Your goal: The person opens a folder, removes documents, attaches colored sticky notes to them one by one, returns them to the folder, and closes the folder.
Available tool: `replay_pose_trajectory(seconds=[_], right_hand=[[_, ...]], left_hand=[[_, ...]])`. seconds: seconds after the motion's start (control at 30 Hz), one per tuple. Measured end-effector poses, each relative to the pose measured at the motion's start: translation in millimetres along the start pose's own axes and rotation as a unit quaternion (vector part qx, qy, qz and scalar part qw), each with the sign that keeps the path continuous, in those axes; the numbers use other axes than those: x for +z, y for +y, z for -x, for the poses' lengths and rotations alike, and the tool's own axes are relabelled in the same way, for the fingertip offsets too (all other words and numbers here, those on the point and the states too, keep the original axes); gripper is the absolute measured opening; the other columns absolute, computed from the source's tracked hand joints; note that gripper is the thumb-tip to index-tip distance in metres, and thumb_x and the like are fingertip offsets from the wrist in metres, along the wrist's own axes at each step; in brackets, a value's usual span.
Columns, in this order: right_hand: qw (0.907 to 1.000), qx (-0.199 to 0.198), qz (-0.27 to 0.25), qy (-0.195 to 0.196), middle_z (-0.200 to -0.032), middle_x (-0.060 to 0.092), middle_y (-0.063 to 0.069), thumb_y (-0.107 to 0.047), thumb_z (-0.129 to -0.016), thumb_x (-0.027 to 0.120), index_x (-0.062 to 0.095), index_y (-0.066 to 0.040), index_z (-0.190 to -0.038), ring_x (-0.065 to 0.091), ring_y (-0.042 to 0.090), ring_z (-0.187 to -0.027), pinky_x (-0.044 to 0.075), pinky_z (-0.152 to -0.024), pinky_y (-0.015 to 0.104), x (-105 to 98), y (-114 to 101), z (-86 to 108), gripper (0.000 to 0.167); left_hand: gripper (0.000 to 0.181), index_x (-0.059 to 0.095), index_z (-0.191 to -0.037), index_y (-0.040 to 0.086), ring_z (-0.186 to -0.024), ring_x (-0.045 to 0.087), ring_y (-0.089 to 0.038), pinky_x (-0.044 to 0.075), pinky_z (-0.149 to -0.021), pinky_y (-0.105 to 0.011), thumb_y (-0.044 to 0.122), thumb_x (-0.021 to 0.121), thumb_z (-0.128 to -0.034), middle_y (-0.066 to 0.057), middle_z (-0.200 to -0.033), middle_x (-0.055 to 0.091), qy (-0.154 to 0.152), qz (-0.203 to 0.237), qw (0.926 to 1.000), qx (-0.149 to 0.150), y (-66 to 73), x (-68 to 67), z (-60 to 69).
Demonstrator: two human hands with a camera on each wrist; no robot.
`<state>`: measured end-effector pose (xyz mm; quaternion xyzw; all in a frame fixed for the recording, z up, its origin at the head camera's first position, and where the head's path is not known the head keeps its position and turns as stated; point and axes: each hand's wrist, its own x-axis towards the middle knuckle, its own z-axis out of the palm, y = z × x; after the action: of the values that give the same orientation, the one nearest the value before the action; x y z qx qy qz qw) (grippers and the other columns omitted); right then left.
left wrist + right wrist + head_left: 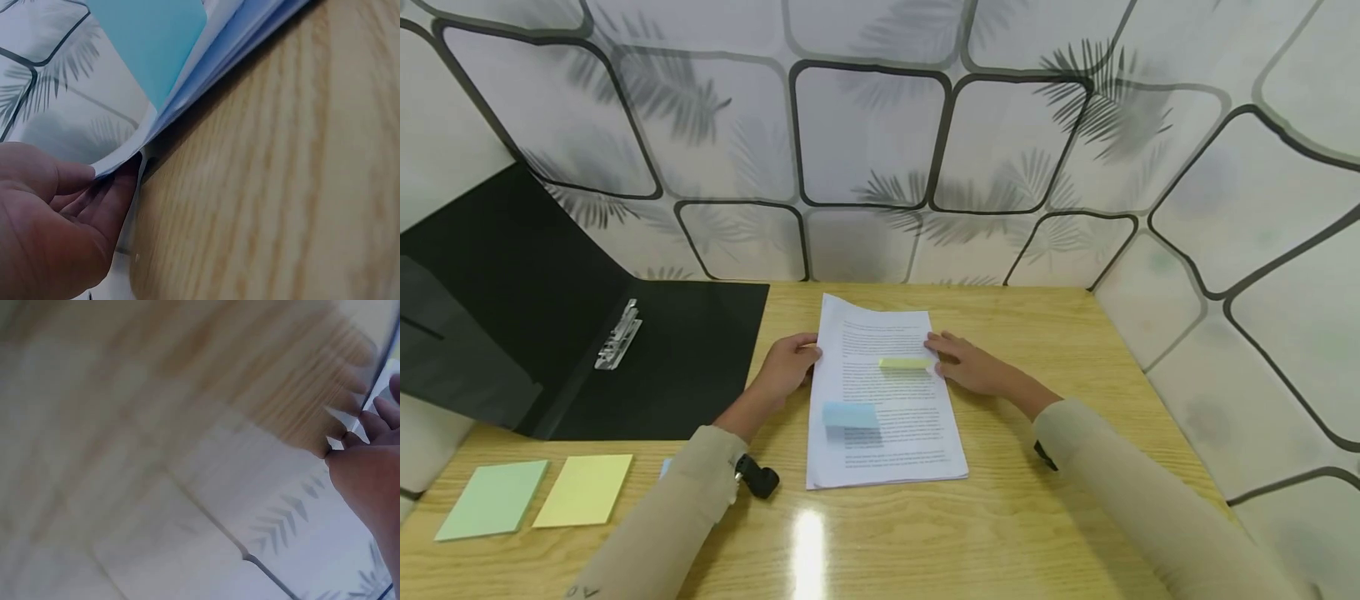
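Note:
A stack of printed paper sheets (pixel 895 454) lies on the wooden table, its upper left corner curving upward. A light blue sticky note (pixel 850 415) and a narrow yellow sticky note (pixel 904 363) are stuck on the top sheet. At the stack's left edge, my left hand (pixel 786 367) pinches the sheets; in the left wrist view, the thumb is above and the fingers are beneath the paper. My right hand (pixel 973 367) touches the opposite edge with its fingertips. Part of that hand is cut off in the right wrist view.
An open black clip folder (pixel 700 358) with a metal clip (pixel 619 335) stands at the left. Green (pixel 493 500) and yellow (pixel 584 490) sticky pads lie in front of it. A blue piece (pixel 666 467) is mostly hidden by the left sleeve. Patterned walls border the table.

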<state>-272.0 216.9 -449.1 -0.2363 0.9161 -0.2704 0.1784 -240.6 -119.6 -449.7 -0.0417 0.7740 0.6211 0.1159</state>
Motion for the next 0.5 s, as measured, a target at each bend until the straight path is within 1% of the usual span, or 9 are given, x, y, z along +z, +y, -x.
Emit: replay_pose_trajectory(seconds=[0.1,0.17,0.23,0.3,0.4,0.43,0.5], right_hand=[[0.9983,0.018,-0.052,0.021,-0.167,0.021,0.012,-0.031,-0.110,0.042,0.032,-0.008,-0.158,0.007,0.035,-0.156,0.008,-0.125,0.055,-0.3,-3.3,-1.8,0.055],[0.9967,0.024,-0.071,0.032,-0.166,0.024,0.015,-0.037,-0.109,0.043,0.034,-0.006,-0.157,0.010,0.037,-0.156,0.010,-0.125,0.054,0.8,-4.7,-4.5,0.057],[0.9964,0.027,-0.071,0.036,-0.166,0.022,0.017,-0.041,-0.107,0.048,0.033,-0.005,-0.157,0.011,0.038,-0.155,0.012,-0.125,0.055,3.0,-5.8,-7.5,0.064],[0.9976,0.027,-0.053,0.036,-0.166,0.017,0.021,-0.044,-0.104,0.054,0.030,-0.003,-0.158,0.011,0.041,-0.155,0.013,-0.124,0.056,6.2,-6.3,-10.3,0.072],[0.9982,0.024,-0.035,0.041,-0.166,0.013,0.025,-0.041,-0.099,0.063,0.025,-0.001,-0.159,0.011,0.043,-0.154,0.014,-0.124,0.058,10.4,-8.9,-12.7,0.081],[0.9980,0.027,-0.034,0.045,-0.166,0.014,0.025,-0.041,-0.098,0.065,0.024,-0.002,-0.159,0.012,0.042,-0.154,0.015,-0.124,0.058,11.8,-9.8,-12.7,0.083],[0.9966,0.030,-0.049,0.060,-0.165,0.019,0.024,-0.036,-0.097,0.068,0.025,-0.001,-0.158,0.016,0.042,-0.153,0.018,-0.123,0.058,13.6,-12.2,-12.0,0.083]], left_hand=[[0.044,0.045,-0.150,0.003,-0.097,0.068,-0.022,0.055,-0.076,-0.027,0.014,0.046,-0.1079,-0.021,-0.129,0.065,0.000,-0.001,1.0000,0.004,-2.9,-0.6,0.0],[0.043,0.044,-0.150,0.002,-0.096,0.069,-0.022,0.057,-0.076,-0.028,0.012,0.045,-0.1079,-0.022,-0.128,0.065,0.000,0.005,0.9999,0.009,-4.8,-0.4,-0.4],[0.043,0.045,-0.149,0.002,-0.093,0.069,-0.021,0.057,-0.075,-0.028,0.011,0.045,-0.1076,-0.023,-0.127,0.065,0.003,0.012,0.9998,0.013,-6.0,0.1,-0.5],[0.042,0.046,-0.148,0.001,-0.090,0.069,-0.019,0.056,-0.073,-0.027,0.010,0.045,-0.1073,-0.023,-0.125,0.065,0.007,0.021,0.9996,0.017,-7.3,0.8,-0.7],[0.040,0.048,-0.146,0.001,-0.087,0.068,-0.017,0.055,-0.072,-0.026,0.009,0.046,-0.1070,-0.023,-0.124,0.066,0.014,0.037,0.9991,0.017,-8.5,1.8,-0.6],[0.039,0.049,-0.145,0.001,-0.087,0.068,-0.016,0.055,-0.072,-0.025,0.009,0.046,-0.1070,-0.023,-0.124,0.066,0.016,0.043,0.9988,0.016,-9.3,2.3,-0.6],[0.038,0.050,-0.144,0.002,-0.088,0.067,-0.015,0.054,-0.073,-0.025,0.009,0.047,-0.1070,-0.022,-0.124,0.066,0.022,0.052,0.9983,0.013,-10.8,3.3,-0.8]])
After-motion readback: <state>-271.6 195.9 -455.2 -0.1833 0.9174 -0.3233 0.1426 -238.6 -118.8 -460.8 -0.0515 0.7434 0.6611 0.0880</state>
